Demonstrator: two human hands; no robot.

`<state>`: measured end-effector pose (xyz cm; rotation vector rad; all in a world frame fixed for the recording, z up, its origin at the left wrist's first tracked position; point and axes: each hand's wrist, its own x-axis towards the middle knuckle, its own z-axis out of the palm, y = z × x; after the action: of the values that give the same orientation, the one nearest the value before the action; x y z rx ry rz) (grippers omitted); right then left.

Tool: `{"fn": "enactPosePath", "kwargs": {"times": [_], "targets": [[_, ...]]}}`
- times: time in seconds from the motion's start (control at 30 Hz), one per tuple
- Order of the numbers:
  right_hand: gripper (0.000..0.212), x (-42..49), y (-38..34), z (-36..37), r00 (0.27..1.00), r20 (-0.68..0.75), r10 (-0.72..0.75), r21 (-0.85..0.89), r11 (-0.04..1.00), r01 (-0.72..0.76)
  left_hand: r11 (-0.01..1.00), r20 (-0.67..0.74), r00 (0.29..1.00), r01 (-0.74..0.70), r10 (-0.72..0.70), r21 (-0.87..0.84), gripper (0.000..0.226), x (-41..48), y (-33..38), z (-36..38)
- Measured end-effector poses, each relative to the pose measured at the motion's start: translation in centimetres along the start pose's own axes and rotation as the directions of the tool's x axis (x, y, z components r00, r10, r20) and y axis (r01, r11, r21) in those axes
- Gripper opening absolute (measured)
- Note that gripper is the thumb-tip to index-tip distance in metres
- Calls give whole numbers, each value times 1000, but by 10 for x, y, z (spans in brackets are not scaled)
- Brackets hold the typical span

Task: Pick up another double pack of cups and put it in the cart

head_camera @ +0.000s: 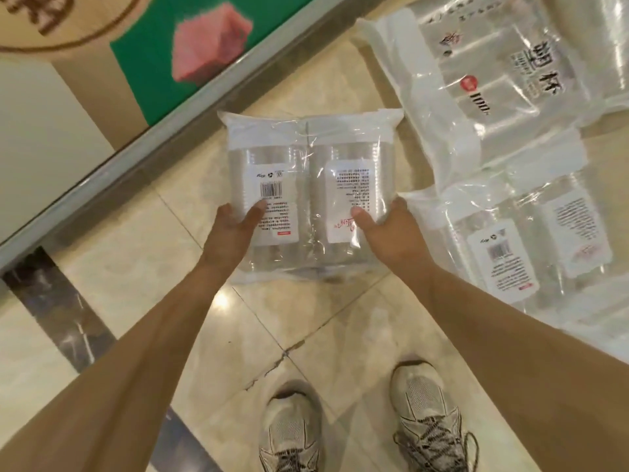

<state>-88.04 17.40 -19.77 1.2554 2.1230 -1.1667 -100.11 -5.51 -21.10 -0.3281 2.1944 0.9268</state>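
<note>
One clear pack (308, 185), two cup stacks inside, is gripped by left hand (233, 233) and right hand (384, 229); two packs (503, 240) lie rightward.

The floor (340, 335) is shining in glossy cream tiles, with a crack running along one joint and a dark marbled strip crossing at the left. Two clear plastic packs are lying on it at the right, the far pack (493, 73) overlapping the near pack (531, 247). A pair of grey shoes (360, 427) is standing on the tiles at the bottom.
</note>
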Motion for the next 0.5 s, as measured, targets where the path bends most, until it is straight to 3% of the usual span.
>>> {"fn": "enactPosePath", "kwargs": {"times": [0.13, 0.17, 0.3, 0.5], "targets": [[30, 2, 3, -1, 1000, -9, -8, 227, 974, 10, 971, -71, 992, 85, -103, -223, 79, -11, -1, 8], [33, -3, 2, -5, 1000, 12, 16, 234, 972, -18, 967, -70, 990, 106, -125, -232, 79, -20, 1, 6], [87, -34, -3, -33, 996, 65, 68, 174, 982, -78, 963, -36, 989, 134, -147, -233, 71, -68, 14, -15], [80, -113, -45, -105, 994, 61, 86, 206, 974, -97, 954, -35, 994, 89, -103, -285, 72, -165, 62, -57]]}}
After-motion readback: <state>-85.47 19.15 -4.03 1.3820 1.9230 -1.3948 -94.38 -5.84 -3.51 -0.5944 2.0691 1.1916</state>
